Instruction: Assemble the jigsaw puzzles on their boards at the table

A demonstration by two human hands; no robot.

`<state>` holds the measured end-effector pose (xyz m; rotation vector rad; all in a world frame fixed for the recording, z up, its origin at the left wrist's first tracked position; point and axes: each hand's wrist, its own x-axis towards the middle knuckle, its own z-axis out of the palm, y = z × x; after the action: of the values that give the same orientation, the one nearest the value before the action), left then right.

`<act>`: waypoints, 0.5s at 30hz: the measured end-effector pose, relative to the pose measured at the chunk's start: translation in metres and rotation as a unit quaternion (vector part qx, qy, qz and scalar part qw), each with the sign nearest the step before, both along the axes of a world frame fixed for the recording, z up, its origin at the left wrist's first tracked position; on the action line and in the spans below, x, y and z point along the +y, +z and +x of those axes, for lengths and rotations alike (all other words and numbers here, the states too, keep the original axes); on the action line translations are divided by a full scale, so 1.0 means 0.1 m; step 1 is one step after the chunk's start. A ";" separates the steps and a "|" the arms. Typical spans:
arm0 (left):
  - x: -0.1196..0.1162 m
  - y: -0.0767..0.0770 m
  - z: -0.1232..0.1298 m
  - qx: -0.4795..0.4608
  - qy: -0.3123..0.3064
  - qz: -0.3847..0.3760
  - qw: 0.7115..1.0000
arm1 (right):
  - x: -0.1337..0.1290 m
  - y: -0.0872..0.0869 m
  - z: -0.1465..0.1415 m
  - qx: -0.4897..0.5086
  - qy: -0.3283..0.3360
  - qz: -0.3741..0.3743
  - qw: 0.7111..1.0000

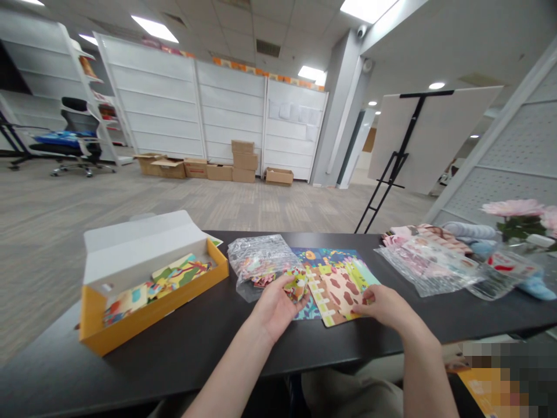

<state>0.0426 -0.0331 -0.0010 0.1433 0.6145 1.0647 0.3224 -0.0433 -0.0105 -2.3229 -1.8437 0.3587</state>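
Observation:
My left hand (pixel 278 305) is turned palm up, its fingers curled around several small colourful puzzle pieces (pixel 297 284). In front of me lies a partly assembled puzzle (pixel 337 290) with brown cow patches and a white fence, on top of a blue undersea picture (pixel 308 312). At the puzzle's lower right edge, my right hand (pixel 385 305) pinches what looks like a small puzzle piece, mostly hidden by the fingers. Just beyond my left hand sits a clear plastic bag (pixel 248 255) with more puzzle pieces inside.
A yellow box (pixel 161 313) with its white lid raised stands at the left, holding colourful pieces. Plastic-wrapped pink fabric (pixel 429 258), rolled towels (pixel 467 231) and pink flowers (pixel 516 209) occupy the right end of the black table (pixel 226 348). Beyond stand an easel (pixel 407 139) and cardboard boxes (pixel 220 172).

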 end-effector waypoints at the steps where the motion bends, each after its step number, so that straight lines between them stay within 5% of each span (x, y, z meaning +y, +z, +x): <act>1: 0.00 0.00 0.00 0.002 0.000 -0.001 1.000 | 0.01 0.00 0.00 0.004 -0.001 0.002 1.000; 6: 0.01 0.00 0.00 0.007 -0.002 -0.001 1.000 | 0.02 0.00 0.03 0.033 0.003 0.036 0.999; 12: 0.00 -0.01 0.00 0.010 0.001 0.001 1.000 | 0.00 0.07 0.05 0.252 -0.025 0.029 0.967; 15: -0.01 0.00 0.00 0.017 0.000 -0.002 1.000 | 0.03 0.07 0.06 0.283 -0.046 0.039 0.957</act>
<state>0.0431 -0.0336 -0.0011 0.1572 0.6476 1.0635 0.3285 -0.0406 -0.0034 -1.9641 -1.4349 0.8201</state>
